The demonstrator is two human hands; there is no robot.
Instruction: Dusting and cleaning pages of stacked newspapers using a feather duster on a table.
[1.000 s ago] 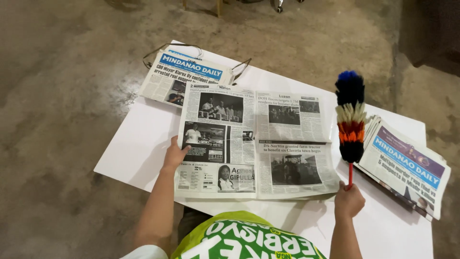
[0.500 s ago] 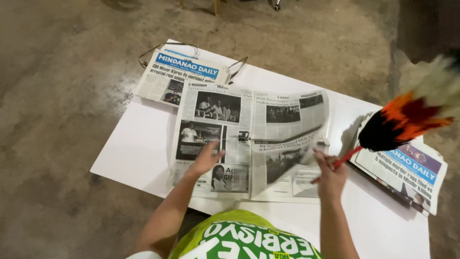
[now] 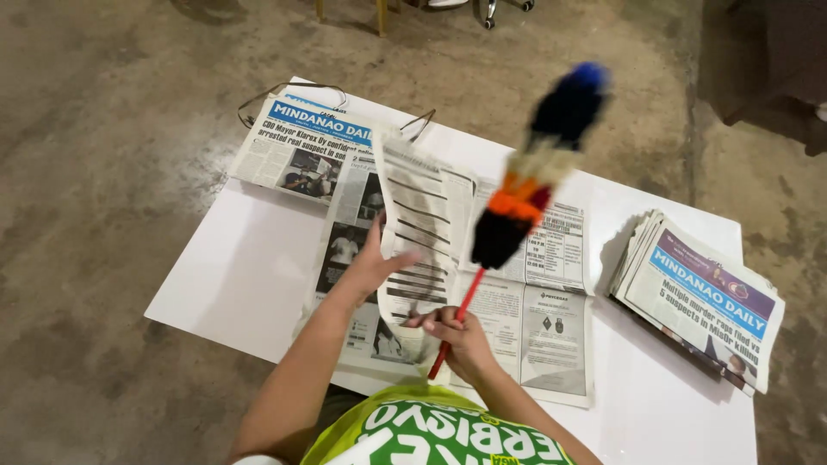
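Folded newspaper (image 3: 297,151) lying far left on white table (image 3: 233,267). Left hand (image 3: 372,263) fingers spread, lifting page (image 3: 422,232) mid-turn over open newspaper (image 3: 538,323). Right hand (image 3: 461,340) clamped around feather duster (image 3: 530,176). Stack of newspapers (image 3: 702,301) right, untouched.

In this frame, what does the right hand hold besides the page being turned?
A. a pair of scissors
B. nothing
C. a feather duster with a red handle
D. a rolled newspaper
C: the right hand grips the red stick of a multicoloured feather duster while pinching the lifted page.
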